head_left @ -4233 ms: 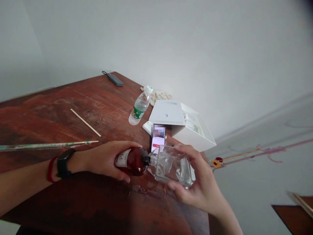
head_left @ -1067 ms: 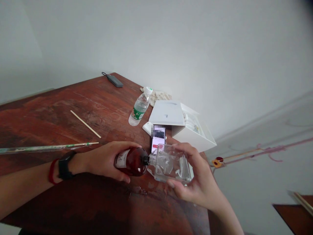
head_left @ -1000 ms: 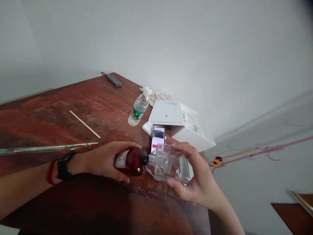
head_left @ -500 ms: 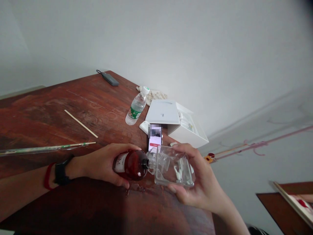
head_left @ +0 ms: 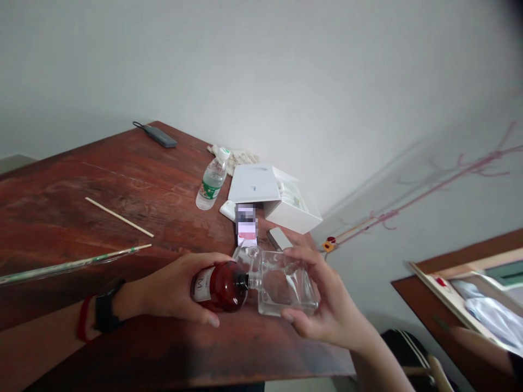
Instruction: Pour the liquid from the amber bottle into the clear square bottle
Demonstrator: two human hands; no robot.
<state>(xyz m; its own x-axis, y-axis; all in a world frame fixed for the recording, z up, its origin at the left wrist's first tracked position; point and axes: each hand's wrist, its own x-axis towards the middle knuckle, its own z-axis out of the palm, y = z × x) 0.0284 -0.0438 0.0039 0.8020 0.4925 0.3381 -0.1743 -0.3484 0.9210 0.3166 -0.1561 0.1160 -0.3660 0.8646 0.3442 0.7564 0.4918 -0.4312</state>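
My left hand (head_left: pixel 174 286) is wrapped round a reddish-brown bottle (head_left: pixel 226 288) with a pale label and a black neck. The bottle lies tipped over in the grip, its neck pointing right. From the other side my right hand (head_left: pixel 333 305) grips a clear square glass bottle (head_left: pixel 286 286), held on its side between thumb and fingers. The two bottle mouths meet or nearly touch above the table; whether liquid passes between them I cannot tell. Just behind the mouths is another clear object (head_left: pixel 244 255), partly hidden.
On the wooden table (head_left: pixel 118 179) stand a water bottle (head_left: pixel 211 182) and an open white box (head_left: pixel 253 185), with a phone (head_left: pixel 246 226) in front. A small white box (head_left: pixel 280 238), a thin stick (head_left: pixel 118 216), a wrapped stick (head_left: pixel 77 264) and a grey device (head_left: pixel 159 136) lie about.
The view has swung to the right, so the table things sit further left. Both bottles stay mouth to mouth in my hands. The small white box now shows more fully.
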